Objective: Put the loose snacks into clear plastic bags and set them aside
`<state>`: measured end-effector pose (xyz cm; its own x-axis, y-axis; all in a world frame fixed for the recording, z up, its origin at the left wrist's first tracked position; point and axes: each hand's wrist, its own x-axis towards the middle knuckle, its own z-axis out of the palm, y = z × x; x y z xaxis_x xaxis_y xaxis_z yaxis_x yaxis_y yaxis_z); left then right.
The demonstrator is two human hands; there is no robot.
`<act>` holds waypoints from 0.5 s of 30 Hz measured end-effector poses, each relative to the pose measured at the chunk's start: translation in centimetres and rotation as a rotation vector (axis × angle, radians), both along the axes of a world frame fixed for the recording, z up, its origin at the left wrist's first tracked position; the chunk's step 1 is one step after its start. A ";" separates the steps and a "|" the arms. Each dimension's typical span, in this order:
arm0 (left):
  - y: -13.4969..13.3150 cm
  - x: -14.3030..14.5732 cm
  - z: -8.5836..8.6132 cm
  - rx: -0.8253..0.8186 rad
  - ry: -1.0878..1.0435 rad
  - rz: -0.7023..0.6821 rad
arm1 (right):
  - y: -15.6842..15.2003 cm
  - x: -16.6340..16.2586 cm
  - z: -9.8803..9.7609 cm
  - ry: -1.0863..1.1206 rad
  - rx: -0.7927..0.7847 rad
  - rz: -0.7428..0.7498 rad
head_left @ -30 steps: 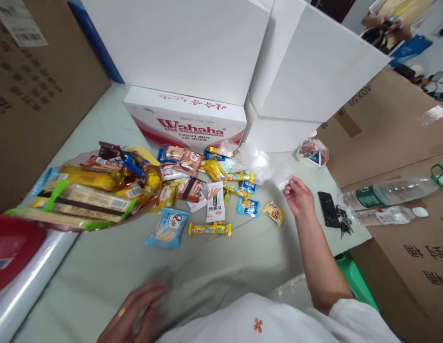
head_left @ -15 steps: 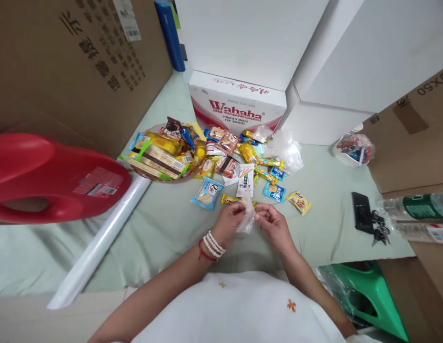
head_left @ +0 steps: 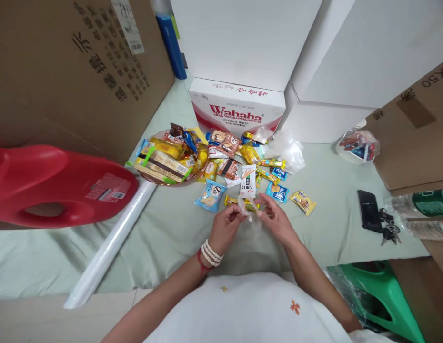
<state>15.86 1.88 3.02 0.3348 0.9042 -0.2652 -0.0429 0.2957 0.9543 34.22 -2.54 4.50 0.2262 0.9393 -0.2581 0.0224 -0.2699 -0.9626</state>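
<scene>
My left hand [head_left: 226, 226] and my right hand [head_left: 275, 219] meet over the pale green cloth [head_left: 164, 233], both pinching a thin clear plastic bag [head_left: 253, 220] between them. Just beyond my fingers lies a yellow snack stick [head_left: 243, 204], a blue biscuit packet [head_left: 210, 195] and a white packet [head_left: 247, 181]. A round dish [head_left: 164, 164] heaped with wrapped snacks stands to the left of the loose pile. More crumpled clear plastic [head_left: 287, 148] lies behind the pile.
A red jug [head_left: 53, 188] and a roll of clear film [head_left: 110, 240] lie at left. A Wahaha box [head_left: 237, 108], white boxes and brown cartons ring the space. A black phone [head_left: 368, 210], keys and water bottles [head_left: 419, 205] are at right, a green stool [head_left: 382, 295] near me.
One second ago my right hand was reaching at the plastic by the snacks and my left lay low. Both hands now hold a clear bag together; my head has turned left.
</scene>
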 end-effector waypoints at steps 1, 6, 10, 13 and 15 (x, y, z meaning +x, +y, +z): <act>0.0 -0.1 -0.1 0.026 0.018 0.024 | 0.3 -0.3 0.0 -0.016 -0.001 -0.002; 0.8 -1.5 -1.2 0.031 0.051 0.257 | -1.9 1.3 0.6 -0.110 0.096 -0.178; 1.4 -2.3 -1.1 0.038 0.066 0.270 | -6.8 7.4 4.0 -0.142 -0.041 0.579; 1.5 -1.9 -0.5 0.062 0.112 0.206 | -8.2 10.2 6.7 -0.315 -0.033 0.560; 1.6 -1.1 -0.2 0.086 0.137 0.158 | -7.3 9.6 7.5 -0.406 0.057 0.455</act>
<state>14.77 3.46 2.82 0.1538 0.9638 -0.2177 0.0496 0.2125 0.9759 43.83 -9.81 12.03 -0.1308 0.9746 -0.1815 0.4914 -0.0953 -0.8657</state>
